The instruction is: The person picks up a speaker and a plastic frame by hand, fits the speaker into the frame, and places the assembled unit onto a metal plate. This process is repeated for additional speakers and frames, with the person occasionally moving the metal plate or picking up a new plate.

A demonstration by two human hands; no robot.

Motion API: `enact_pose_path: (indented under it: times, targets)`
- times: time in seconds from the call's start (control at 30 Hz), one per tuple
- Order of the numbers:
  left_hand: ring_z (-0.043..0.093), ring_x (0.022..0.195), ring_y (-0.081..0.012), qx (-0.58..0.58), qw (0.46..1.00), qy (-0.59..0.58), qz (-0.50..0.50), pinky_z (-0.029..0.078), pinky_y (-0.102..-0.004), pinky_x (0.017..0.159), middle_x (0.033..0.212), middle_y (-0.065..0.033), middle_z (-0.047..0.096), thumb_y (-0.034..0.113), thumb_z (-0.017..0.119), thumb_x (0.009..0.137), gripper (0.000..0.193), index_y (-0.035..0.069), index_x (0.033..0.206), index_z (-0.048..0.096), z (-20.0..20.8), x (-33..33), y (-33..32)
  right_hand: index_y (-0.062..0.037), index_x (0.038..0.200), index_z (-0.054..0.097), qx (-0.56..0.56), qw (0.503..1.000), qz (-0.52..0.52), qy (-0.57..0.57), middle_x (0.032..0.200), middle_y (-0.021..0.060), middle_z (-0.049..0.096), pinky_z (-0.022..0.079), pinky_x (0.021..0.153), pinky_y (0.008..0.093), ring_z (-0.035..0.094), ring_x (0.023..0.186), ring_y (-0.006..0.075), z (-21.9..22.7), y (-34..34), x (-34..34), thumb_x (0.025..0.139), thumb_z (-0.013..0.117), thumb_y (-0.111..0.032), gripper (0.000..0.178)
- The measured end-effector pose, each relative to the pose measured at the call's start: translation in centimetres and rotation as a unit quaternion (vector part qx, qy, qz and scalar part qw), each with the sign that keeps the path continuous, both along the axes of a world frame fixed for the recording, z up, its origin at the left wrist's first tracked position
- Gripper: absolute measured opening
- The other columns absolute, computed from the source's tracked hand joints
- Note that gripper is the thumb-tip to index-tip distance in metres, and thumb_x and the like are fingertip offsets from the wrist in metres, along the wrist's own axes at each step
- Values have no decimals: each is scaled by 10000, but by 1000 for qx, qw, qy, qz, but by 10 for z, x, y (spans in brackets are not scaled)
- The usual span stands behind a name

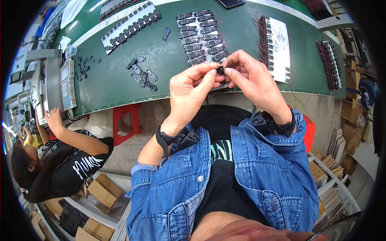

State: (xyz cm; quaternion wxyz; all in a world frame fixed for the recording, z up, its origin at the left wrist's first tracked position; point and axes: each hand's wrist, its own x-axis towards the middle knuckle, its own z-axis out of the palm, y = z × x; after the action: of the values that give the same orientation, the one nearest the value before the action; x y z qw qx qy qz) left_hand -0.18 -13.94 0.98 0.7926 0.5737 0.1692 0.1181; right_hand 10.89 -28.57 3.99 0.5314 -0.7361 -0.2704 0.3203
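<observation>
At the near edge of the green table, my left hand and my right hand meet fingertip to fingertip. Both are closed, pinching a small black part between thumbs and forefingers. The fingers cover most of it, so its exact kind is hidden. Just beyond my hands lie two columns of black, rectangular speaker-like modules with thin red and dark wires. A loose pile of similar small black modules rests to the left of my left hand.
On the green table, white boards with rows of modules lie at the far left and the right. Another row of wired modules is farther right. A co-worker sits at the left by a keypad machine. Red stools stand below.
</observation>
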Motion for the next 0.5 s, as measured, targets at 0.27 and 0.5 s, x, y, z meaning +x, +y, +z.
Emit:
enact_pose_path:
  times: [0.27, 0.5]
  targets:
    - [714, 916, -165, 48, 999, -1, 4, 603, -266, 799, 1035, -101, 713, 19, 603, 969, 207, -41, 1153, 677, 5, -1, 1, 14, 1120, 565, 27, 999, 11, -17, 959, 61, 638, 531, 685, 239, 612, 790, 78, 0, 2, 1, 978, 574, -43, 154]
    - [712, 903, -153, 30, 999, -12, 2, 599, -261, 794, 1035, -97, 712, 15, 612, 962, 194, -41, 1135, 681, 9, -4, 0, 3, 1113, 580, 18, 996, 44, -81, 953, 55, 648, 529, 685, 243, 621, 806, 90, 3, -2, 4, 958, 578, -13, 156]
